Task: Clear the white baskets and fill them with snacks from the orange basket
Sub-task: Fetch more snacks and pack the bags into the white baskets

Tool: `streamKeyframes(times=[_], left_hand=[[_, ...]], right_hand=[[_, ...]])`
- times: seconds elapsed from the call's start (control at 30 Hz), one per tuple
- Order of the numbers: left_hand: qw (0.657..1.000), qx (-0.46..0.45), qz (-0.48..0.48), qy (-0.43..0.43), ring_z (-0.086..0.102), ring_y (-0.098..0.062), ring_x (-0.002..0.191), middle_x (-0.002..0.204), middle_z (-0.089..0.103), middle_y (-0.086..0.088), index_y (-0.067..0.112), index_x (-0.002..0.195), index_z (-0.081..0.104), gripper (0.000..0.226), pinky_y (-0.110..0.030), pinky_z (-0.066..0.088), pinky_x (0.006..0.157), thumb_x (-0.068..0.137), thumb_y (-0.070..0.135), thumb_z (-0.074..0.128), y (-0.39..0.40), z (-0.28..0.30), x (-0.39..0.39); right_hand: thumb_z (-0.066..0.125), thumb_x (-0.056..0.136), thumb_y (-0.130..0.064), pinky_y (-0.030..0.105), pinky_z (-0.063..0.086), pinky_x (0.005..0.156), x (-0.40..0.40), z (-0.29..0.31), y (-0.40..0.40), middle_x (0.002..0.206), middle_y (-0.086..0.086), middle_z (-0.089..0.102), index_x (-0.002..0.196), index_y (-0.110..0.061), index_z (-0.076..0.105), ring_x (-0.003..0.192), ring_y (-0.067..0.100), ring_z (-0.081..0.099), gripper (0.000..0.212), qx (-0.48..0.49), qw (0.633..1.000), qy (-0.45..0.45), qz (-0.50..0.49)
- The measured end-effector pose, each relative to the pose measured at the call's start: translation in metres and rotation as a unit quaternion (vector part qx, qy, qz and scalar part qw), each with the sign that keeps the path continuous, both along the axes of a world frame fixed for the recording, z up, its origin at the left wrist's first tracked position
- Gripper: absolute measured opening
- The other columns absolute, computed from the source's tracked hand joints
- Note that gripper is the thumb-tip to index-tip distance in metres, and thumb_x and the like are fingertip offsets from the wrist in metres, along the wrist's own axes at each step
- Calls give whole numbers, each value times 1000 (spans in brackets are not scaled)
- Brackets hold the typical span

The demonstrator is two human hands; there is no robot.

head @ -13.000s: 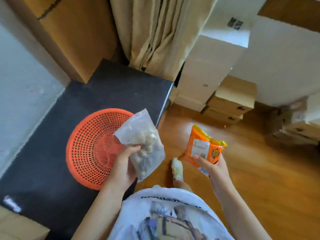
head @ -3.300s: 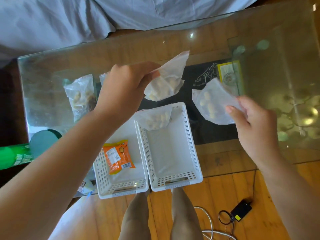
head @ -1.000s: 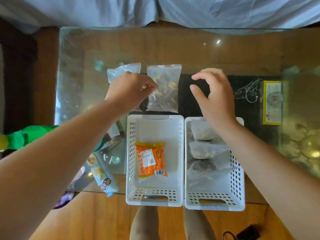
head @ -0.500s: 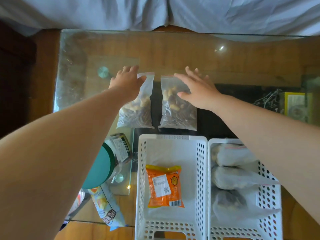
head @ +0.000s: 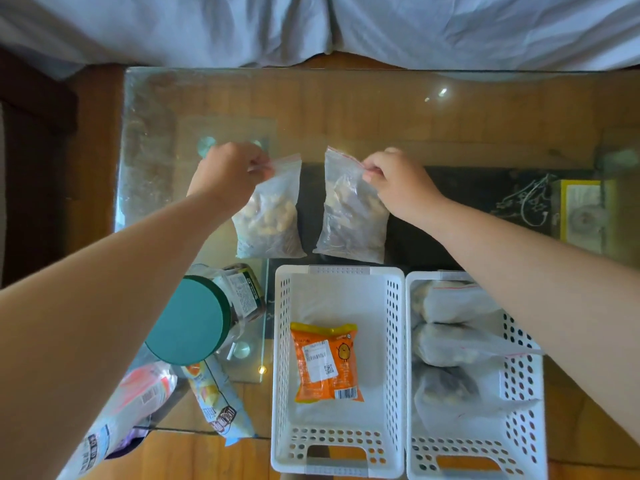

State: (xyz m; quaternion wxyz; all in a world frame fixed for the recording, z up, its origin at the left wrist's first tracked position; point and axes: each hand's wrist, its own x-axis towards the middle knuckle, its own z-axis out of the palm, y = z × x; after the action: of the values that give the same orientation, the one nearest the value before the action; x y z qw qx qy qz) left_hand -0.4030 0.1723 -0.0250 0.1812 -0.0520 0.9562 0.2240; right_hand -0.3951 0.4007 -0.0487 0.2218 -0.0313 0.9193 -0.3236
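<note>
Since half a second ago, left hand (head: 228,173) and right hand (head: 398,180) have closed from flat to pinching the clear zip bags' (head: 270,213) tops.

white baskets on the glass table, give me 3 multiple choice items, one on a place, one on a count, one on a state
1. Where does the orange snack packet lie?
A. in the left white basket
B. in the right white basket
C. on the glass table outside both baskets

2. How many clear bags are pinched by a hand?
A. none
B. one
C. two

3. What is the state of the jar's teal lid?
A. lying off beside the jar
B. on the jar
C. inside a basket

Answers:
1. A, the packet lies flat on that basket's floor, alone.
2. C, the left hand pinches the top of the left clear bag and the right hand pinches the top of the right clear bag.
3. B, the lid caps the jar left of the baskets.
</note>
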Motion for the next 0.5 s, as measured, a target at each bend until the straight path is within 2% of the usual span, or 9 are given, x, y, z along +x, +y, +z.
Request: streamKeyframes(times=[0.07, 0.13, 0.3, 0.4, 0.5], left_hand=[[1000, 27, 3, 5, 61, -18, 87, 95, 71, -7, 10, 97, 72, 16, -25, 45, 82, 82, 15, 68, 2, 17, 9], [999, 49, -10, 0, 59, -9, 77, 88, 70, -1, 10, 95, 74, 16, -19, 42, 80, 79, 12, 71, 7, 33, 17], [997, 68, -38, 8, 61, -8, 76, 79, 65, 7, 13, 91, 76, 15, -16, 44, 81, 77, 10, 72, 27, 63, 37], [994, 94, -32, 52, 57, -4, 70, 78, 64, 9, 11, 91, 76, 16, 2, 38, 67, 75, 10, 73, 41, 75, 41], [986, 122, -8, 114, 54, 1, 67, 82, 66, 7, 11, 95, 75, 21, 8, 34, 66, 74, 9, 73, 58, 76, 46]], right_hand=[[48, 93, -13, 30, 36, 74, 10, 14, 7, 92, 3, 47, 99, -4, 63, 84, 19, 49, 19, -22, 1000, 10, -10], [52, 90, -11, 28, 33, 71, 20, 28, 14, 89, 3, 48, 96, -4, 65, 82, 18, 48, 15, -32, 999, 18, -17], [58, 83, -3, 24, 25, 63, 48, 60, 32, 88, 1, 50, 93, -5, 67, 82, 16, 47, 13, -43, 997, 37, -58], [59, 81, -2, 22, 29, 68, 57, 80, 48, 88, -1, 52, 93, -6, 67, 83, 14, 48, 15, -34, 993, 81, -83], [58, 81, -5, 24, 36, 72, 60, 88, 70, 88, -1, 54, 91, -8, 67, 82, 13, 50, 13, -32, 982, 128, -134]])
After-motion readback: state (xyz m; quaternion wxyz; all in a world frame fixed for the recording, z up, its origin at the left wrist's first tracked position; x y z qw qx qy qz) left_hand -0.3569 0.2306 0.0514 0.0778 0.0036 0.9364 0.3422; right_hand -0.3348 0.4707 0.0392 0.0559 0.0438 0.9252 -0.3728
